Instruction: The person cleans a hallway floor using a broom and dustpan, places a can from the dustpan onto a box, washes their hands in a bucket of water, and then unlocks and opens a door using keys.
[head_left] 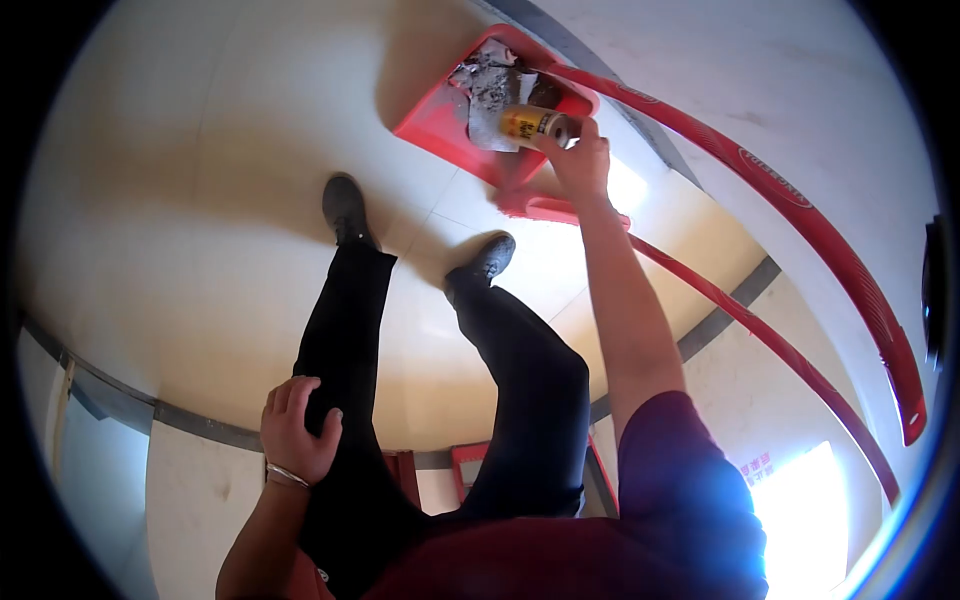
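Observation:
My right hand (582,160) is stretched out at the upper middle, with its fingers closed round one end of a yellow can (535,126). The can lies on its side over the dirt and paper scraps (490,85) in a red dustpan (440,122). Just below the dustpan is the red head of a broom (545,208). At the lower left my left hand (300,428), with a bangle at the wrist, rests by my thigh. Its fingers are apart and hold nothing.
The dustpan's long red handle (790,190) curves along the right side against the wall. Below it runs the broom's red handle (740,312). My two dark shoes (345,205) stand on the pale floor (200,200). Red-framed objects (468,470) are behind my legs.

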